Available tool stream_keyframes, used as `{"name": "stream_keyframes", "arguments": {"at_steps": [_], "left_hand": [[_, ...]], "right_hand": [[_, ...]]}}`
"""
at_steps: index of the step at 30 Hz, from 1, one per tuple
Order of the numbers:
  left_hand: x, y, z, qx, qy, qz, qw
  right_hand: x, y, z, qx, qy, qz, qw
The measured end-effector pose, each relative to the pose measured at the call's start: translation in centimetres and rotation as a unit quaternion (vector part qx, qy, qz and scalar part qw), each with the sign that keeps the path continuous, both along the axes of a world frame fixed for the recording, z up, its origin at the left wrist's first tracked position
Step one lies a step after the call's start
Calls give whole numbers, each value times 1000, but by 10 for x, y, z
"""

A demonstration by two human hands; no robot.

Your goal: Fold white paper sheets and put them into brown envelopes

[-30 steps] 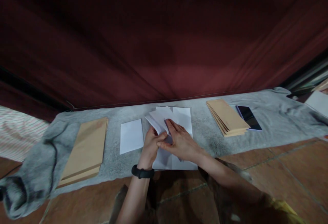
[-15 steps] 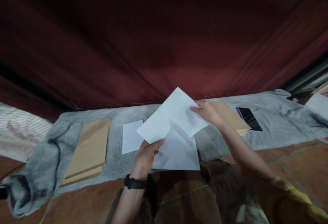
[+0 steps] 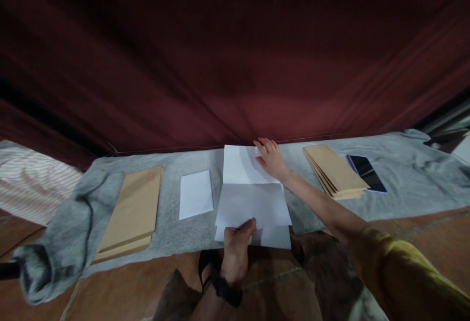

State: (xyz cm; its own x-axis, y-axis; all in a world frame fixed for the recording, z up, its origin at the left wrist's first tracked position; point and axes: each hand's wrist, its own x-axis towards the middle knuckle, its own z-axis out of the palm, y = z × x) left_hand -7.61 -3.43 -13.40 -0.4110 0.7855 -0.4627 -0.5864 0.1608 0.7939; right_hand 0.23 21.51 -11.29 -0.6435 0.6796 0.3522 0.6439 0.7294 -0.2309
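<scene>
A white sheet of paper (image 3: 253, 203) lies in front of me, bent along a crease, its near half shaded and its far half brighter. My left hand (image 3: 237, 252) pinches the near edge of this sheet, thumb on top and the other fingers hidden beneath. Over the far right part of the paper, my right hand (image 3: 272, 159) rests with its fingers spread. Another white sheet (image 3: 271, 240) shows under the near edge. To the left is a smaller white folded paper (image 3: 196, 194), touched by neither hand.
Brown envelopes (image 3: 132, 208) are stacked at the left on a grey cloth (image 3: 191, 235). More brown envelopes (image 3: 336, 171) lie fanned at the right, beside a dark phone (image 3: 367, 174). A dark red curtain (image 3: 235, 76) hangs behind. Terracotta tiles (image 3: 121, 291) are in front.
The sheet held up at a slant has come down and now lies square over the paper below. My right hand has let go of its corner and moved left; my left hand has shifted right and nearer.
</scene>
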Motion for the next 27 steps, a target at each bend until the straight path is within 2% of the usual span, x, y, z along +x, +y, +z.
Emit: {"name": "stream_keyframes", "arguments": {"at_steps": [2,4,7,10,13,15,16,18,19,20,22,23,24,25,27], "left_hand": [[0,1,-1,-3,9,5,1000],[2,1,-2,9,5,-5,1000],[6,0,-1,26,-4,-13,1000],[8,-4,1,-2,-25,-24,999],[0,-12,5,-44,-42,-47,997],[-19,-20,10,-86,-22,-105,990],[-32,-23,13,-116,0,-158,981],[-67,-29,19,-141,88,-275,947],[-86,-30,22,-159,147,-285,934],[-105,-30,25,-169,212,-256,928],[-137,-25,28,-155,359,-113,913],[-148,-21,29,-159,438,-53,883],[-156,-17,28,-181,513,-6,839],[-161,-12,27,-210,576,15,790],[-163,-1,24,-258,639,-9,724]], "right_hand": [[1,-25,-11,-3,-13,63,998],[4,-49,-23,-43,-42,116,991],[9,-73,-41,-100,-75,120,985],[12,-80,-50,-124,-84,106,983],[13,-80,-51,-131,-91,97,982],[15,-80,-51,-129,-97,100,982],[15,-80,-52,-124,-101,104,982],[17,-82,-54,-110,-107,110,982],[17,-83,-56,-100,-110,112,983],[17,-84,-58,-89,-111,111,984],[17,-86,-63,-68,-110,105,986],[17,-86,-65,-59,-108,103,987],[17,-87,-66,-52,-106,100,988],[17,-87,-68,-48,-105,99,988],[17,-87,-69,-43,-106,99,989]]}}
